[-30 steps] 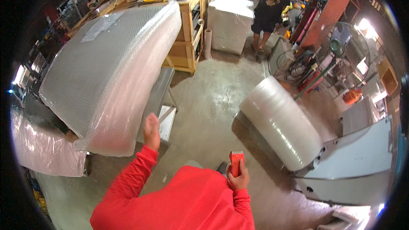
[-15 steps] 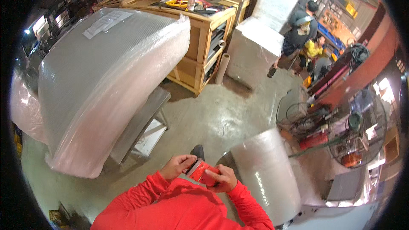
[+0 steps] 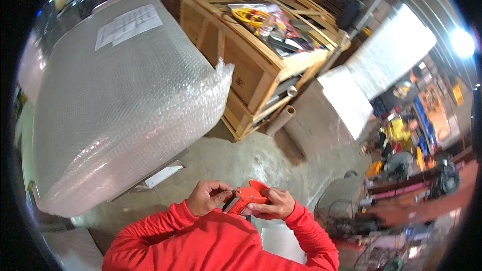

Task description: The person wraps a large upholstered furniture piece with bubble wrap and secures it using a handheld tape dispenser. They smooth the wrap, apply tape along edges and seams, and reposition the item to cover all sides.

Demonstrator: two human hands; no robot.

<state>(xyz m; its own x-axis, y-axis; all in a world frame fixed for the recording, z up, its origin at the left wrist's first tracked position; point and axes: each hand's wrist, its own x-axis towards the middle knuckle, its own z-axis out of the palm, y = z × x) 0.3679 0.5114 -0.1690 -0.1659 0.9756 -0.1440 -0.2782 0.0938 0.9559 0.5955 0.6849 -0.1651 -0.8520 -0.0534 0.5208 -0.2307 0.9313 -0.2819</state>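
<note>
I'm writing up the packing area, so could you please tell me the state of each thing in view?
Red tool: held
Right hand: closed around the red tool
Left hand: fingers bent, at the tool's dark edge
Large bundle: covered in bubble wrap
Paper sheets: lying on the bundle
Yellow cord: looped
Overhead light: lit

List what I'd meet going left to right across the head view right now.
Bubble-wrapped bundle → left hand → red handheld tool → right hand → wrapped box → person in yellow.
</note>
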